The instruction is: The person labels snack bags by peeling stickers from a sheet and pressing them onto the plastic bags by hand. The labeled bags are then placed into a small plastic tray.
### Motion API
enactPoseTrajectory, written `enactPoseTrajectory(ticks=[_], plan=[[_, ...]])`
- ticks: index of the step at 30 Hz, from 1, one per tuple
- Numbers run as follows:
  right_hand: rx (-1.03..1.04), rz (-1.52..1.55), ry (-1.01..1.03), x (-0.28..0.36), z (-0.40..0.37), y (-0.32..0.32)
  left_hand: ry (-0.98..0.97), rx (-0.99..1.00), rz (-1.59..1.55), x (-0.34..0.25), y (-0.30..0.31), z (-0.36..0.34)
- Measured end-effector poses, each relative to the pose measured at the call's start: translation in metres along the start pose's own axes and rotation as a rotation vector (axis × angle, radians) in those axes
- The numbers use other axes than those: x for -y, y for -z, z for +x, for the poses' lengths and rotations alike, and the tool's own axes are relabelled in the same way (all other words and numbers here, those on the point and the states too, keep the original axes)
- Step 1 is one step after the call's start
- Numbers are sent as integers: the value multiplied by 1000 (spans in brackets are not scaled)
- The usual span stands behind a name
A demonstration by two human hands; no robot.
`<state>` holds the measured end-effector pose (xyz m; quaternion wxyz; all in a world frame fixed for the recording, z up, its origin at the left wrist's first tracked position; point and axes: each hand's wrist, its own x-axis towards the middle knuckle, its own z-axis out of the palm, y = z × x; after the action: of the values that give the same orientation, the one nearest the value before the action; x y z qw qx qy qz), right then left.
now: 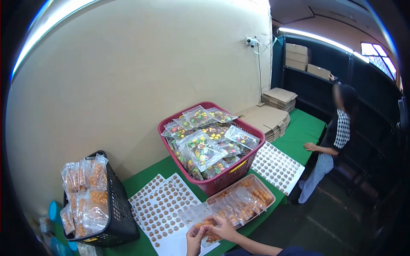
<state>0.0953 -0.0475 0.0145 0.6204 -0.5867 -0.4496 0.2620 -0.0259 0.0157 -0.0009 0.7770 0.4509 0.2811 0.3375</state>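
Note:
My left hand (194, 240) and my right hand (223, 229) meet at the fingertips over the front edge of the table, both with fingers pinched together. What sits between the fingertips is too small to make out. Right beneath them lies a clear plastic bag of round orange snacks (210, 240), partly hidden by my hands. Touching that spot, a shallow tray (270, 205) carries several similar clear bags (245, 204) in an overlapping row. To the left, sheets of round brown stickers (166, 209) overlap on the green tabletop.
Behind the tray stands a maroon basket (213, 185) heaped with bags of colourful pieces. A black crate (121, 213) of orange snack bags is at left. Another sticker sheet (277, 168) and flattened cardboard (267, 119) lie farther right. A person (337, 132) stands beside dark shelving.

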Motion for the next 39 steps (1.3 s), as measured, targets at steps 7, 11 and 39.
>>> enactPoseTrajectory(ticks=[7,11,39], plan=[[110,494,-376,-14,-2,49,-63,-2,139,20,-32,2],[156,491,-313,-6,10,59,-92,-14,198,9,-44,2],[92,388,-287,-43,-5,41,-59,-198,278,30,-47,9]])
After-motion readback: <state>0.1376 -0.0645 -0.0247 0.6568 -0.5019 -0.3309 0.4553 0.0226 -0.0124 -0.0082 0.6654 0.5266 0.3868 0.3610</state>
